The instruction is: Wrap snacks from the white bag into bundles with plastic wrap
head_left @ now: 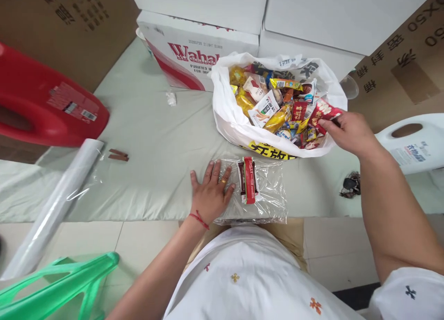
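My left hand [211, 193] lies flat with fingers spread on the left part of a sheet of clear plastic film [270, 200] at the table's front edge. Just right of its fingers, a red and dark brown wrapped snack bar [248, 180] rests on the film; whether it is one bar or more I cannot tell. At the right rim of a white plastic bag [227, 126], my right hand [354, 132] pinches a red snack packet [323, 113]. Several packaged snacks [265, 108] in yellow, white and red wrappers fill the bag.
A roll of clear film [58, 204] juts over the table's left edge near a red jug [52, 98]. White cartons [194, 47] stand behind the bag. On the right are a white jug [412, 142] and a small dark object [350, 185]. A green stool [69, 283] stands lower left.
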Tool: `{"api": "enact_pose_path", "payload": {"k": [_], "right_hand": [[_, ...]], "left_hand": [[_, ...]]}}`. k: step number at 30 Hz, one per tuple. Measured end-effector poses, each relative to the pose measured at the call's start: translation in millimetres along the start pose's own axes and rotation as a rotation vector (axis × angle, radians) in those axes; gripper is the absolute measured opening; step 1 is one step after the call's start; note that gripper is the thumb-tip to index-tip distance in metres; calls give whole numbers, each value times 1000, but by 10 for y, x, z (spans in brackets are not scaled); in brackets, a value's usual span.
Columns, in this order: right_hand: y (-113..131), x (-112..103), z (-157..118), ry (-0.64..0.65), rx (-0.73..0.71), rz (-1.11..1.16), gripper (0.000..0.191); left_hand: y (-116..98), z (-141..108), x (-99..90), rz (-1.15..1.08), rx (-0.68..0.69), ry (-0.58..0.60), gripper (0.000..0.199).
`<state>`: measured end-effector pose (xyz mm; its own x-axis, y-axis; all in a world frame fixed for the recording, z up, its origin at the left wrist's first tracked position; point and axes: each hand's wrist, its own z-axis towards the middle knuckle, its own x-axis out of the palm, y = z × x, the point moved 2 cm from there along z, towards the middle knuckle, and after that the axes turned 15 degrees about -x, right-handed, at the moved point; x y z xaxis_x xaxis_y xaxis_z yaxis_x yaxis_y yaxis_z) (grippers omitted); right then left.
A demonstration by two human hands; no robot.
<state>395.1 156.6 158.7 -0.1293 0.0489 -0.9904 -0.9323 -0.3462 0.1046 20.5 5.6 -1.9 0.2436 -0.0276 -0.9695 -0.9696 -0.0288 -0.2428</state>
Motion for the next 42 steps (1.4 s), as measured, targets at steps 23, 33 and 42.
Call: {"api": "enact_pose_path", "payload": {"k": [23, 33, 42], "right_hand": [[985, -441, 537, -385, -232, 15, 24], [-108, -232, 324, -711, 205, 452, 17], [37, -116, 476, -331, 68, 104, 28]], "left_hand": [[-12, -3, -31, -24, -11, 17, 61], [1, -2, -17, 6, 4, 6, 61], [-4, 6, -5, 13, 7, -9, 59]]}}
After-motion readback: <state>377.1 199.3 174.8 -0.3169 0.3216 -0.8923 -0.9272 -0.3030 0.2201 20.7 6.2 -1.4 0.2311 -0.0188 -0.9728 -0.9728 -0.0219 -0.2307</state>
